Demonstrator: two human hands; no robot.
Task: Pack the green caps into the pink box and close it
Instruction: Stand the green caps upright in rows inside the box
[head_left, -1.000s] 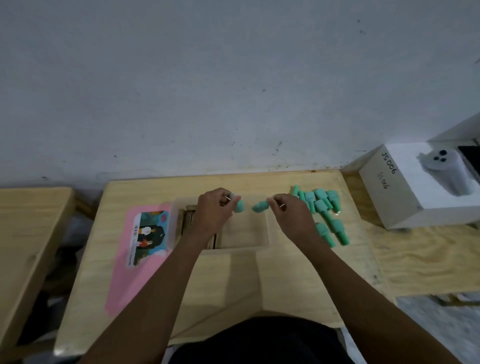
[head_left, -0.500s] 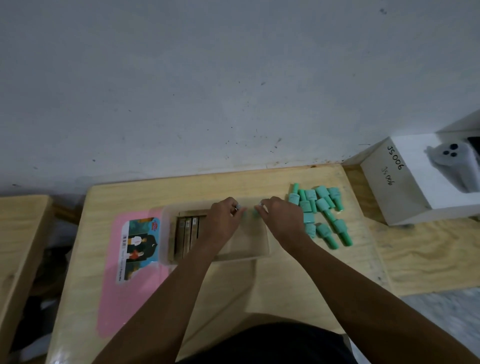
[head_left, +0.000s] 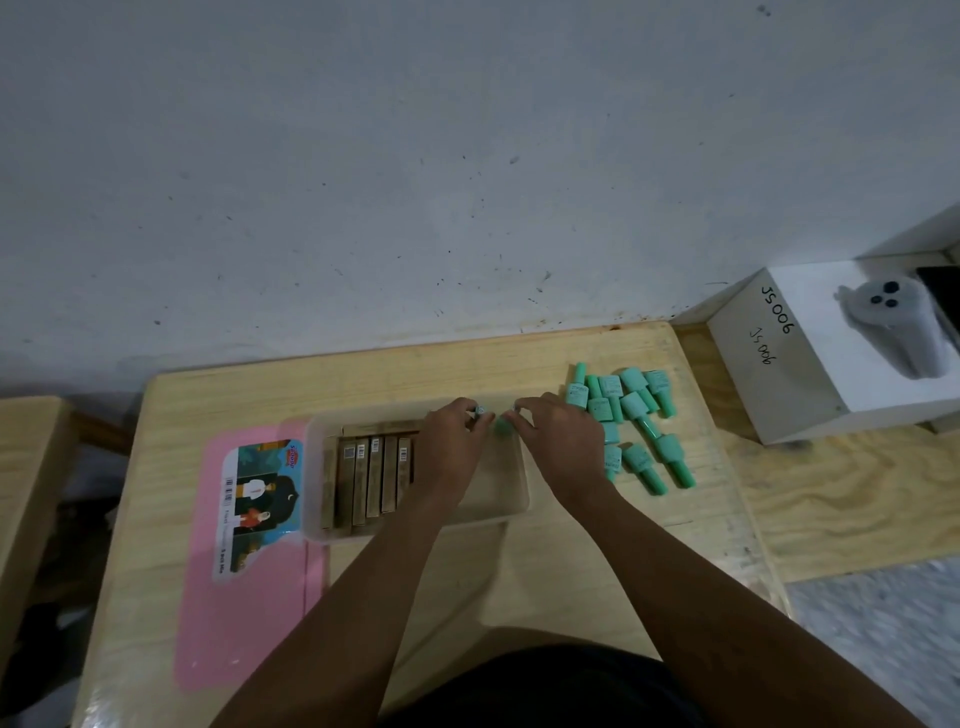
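Note:
A translucent box (head_left: 519, 499) lies open on the wooden table, with several brown sticks (head_left: 371, 480) packed in its left half. Its pink lid (head_left: 249, 613) with a picture label lies flat to the left. Both hands are over the box's far right part. My left hand (head_left: 452, 447) pinches a green cap (head_left: 480, 411) at its fingertips. My right hand (head_left: 558, 444) holds another green cap (head_left: 503, 426), mostly hidden by the fingers. Several more green caps (head_left: 636, 421) lie in a loose pile on the table to the right of the box.
A white carton (head_left: 810, 364) marked JS006 stands at the right with a grey device (head_left: 893, 322) on top. The wall runs right behind the table. Another wooden table (head_left: 26, 467) edge shows at the left, a plywood surface (head_left: 857, 509) at the right.
Both hands, each with a green cap, have lowered from above the box down into its far right part and drawn closer together. The view has shifted slightly.

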